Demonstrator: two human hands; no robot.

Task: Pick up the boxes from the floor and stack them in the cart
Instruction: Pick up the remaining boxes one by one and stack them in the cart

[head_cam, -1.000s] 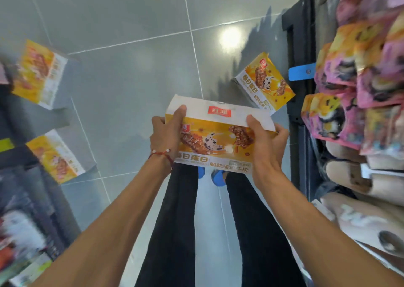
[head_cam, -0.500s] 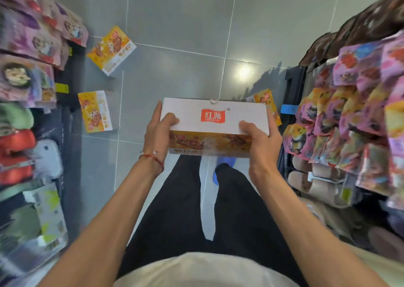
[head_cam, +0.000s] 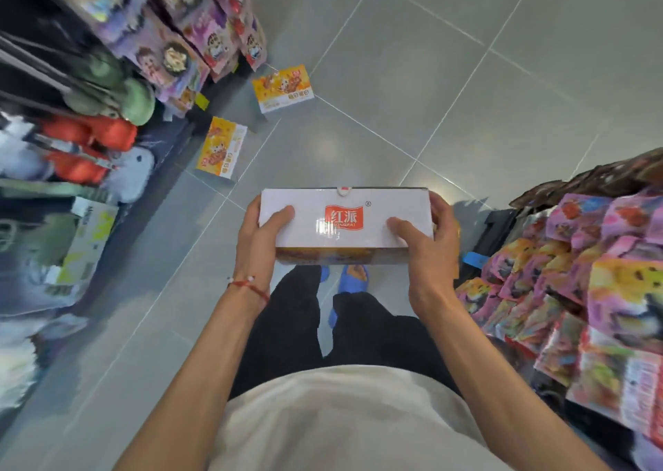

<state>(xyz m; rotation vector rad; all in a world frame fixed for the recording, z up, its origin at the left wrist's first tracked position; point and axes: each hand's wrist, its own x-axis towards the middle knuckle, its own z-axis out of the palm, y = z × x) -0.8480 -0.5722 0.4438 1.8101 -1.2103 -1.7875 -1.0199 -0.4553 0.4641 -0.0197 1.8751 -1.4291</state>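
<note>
I hold a long box [head_cam: 344, 207] with a white top, a red logo and orange sides, level in front of my waist. My left hand [head_cam: 260, 241] grips its left end, thumb on top. Its right end sits in my right hand [head_cam: 427, 246], thumb also on top. Two more orange-and-white boxes lie on the grey tiled floor ahead to the left: one box [head_cam: 220, 147] near the left shelf base, another box [head_cam: 283, 88] farther along. No cart is in view.
Shelves packed with colourful packets and plush goods line the left [head_cam: 107, 86] and the right [head_cam: 581, 273] of a narrow aisle. My blue shoes [head_cam: 349, 277] stand on the floor below the held box. Open tiled floor [head_cam: 466, 76] stretches ahead.
The view has swung left and up along the aisle. The held box has tipped level, its white top now facing me. A floor box on the right has gone out of sight.
</note>
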